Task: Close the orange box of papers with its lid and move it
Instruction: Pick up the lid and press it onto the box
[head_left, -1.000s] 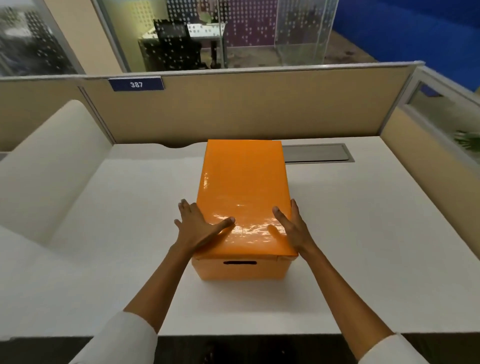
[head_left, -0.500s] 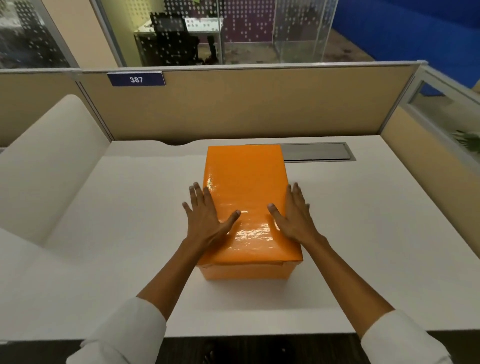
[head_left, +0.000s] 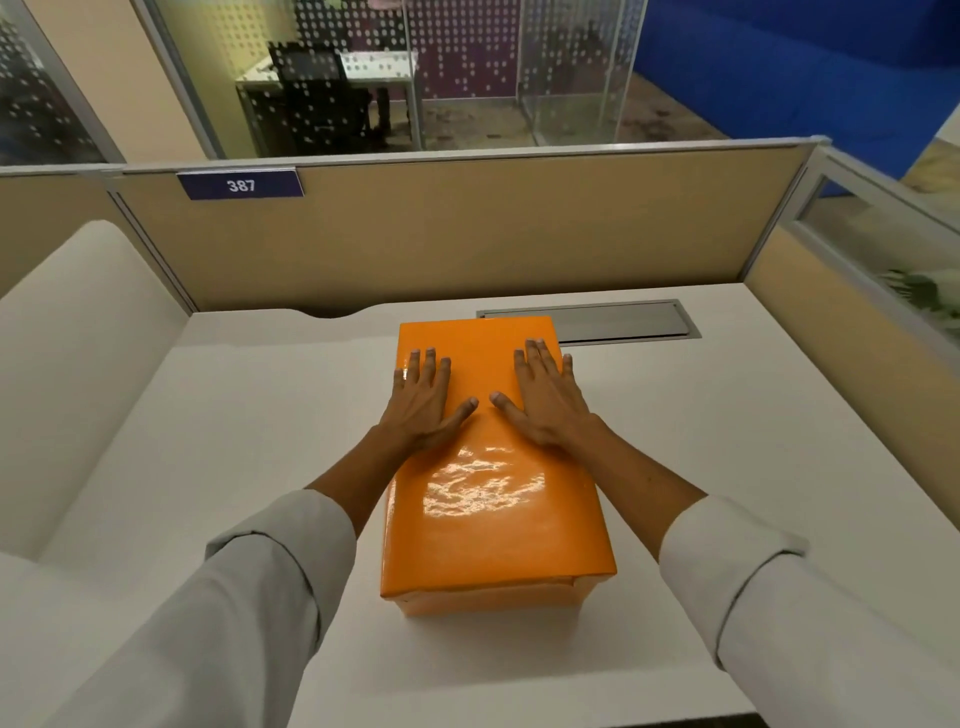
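- You are at a cubicle desk: a matte white tabletop (head_left: 208, 467), tan fabric partitions (head_left: 467, 234) behind and to the right, and a dark plate reading 387 (head_left: 240, 185) on the top rail.
- At the far left, a cream padded panel (head_left: 78, 338) with a rounded top leans along the side.
- Your left hand (head_left: 423, 402) lies flat on the lid, fingers spread and thumb pointing inward; its grip is released, pressing rather than grasping anything.
- The orange box (head_left: 488, 605) sits mid-tabletop, long axis running away from you. Its lid (head_left: 493, 499) covers it fully; the skirt overlaps the box wall at the near end. The lid is glossy, with slightly rippled reflections, and rectangular with crisp edges.
- Your right hand (head_left: 545, 400) mirrors the left, palm down near the far right edge, its grip likewise released.
- Behind the box, a grey metal cable hatch (head_left: 623, 319) is set flush into the tabletop.
- Judgement: closing looks done or nearly so; you appear to be seating the far end. Moving the box remains.
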